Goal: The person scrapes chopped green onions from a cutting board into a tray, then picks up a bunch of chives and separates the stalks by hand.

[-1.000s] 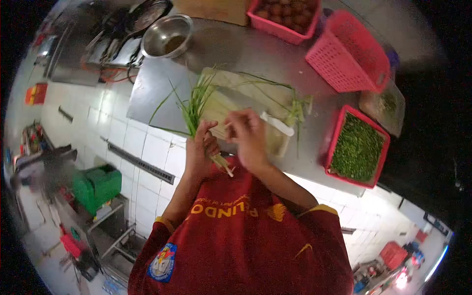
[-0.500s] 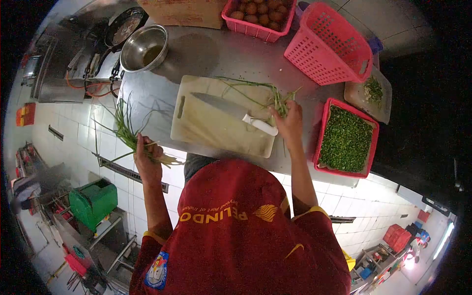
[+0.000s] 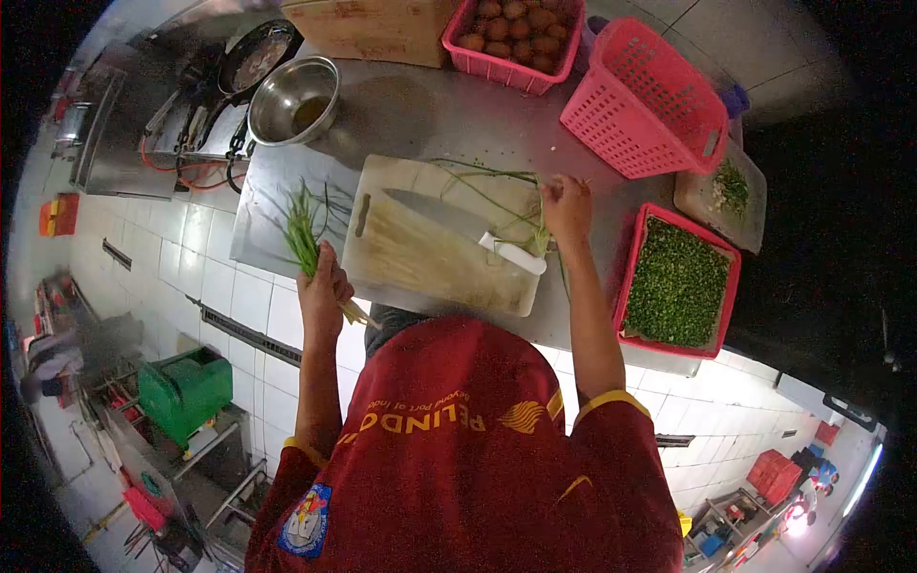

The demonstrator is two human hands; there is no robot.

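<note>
Scallions [image 3: 304, 232] bunched in left hand [image 3: 323, 289]; right hand [image 3: 566, 202] grips loose stalks [image 3: 497, 196].

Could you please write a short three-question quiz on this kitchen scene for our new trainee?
1. True or false: the knife lies on the cutting board, held by neither hand.
2. What does the left hand grip?
A. a metal bowl
B. a bunch of green onions
C. a pink basket
3. Fill in: the right hand rests on loose green onion stalks at the board's far ____ corner, beside the red tray of chopped greens.

Key:
1. True; its white handle points toward the right hand.
2. B
3. right
</note>
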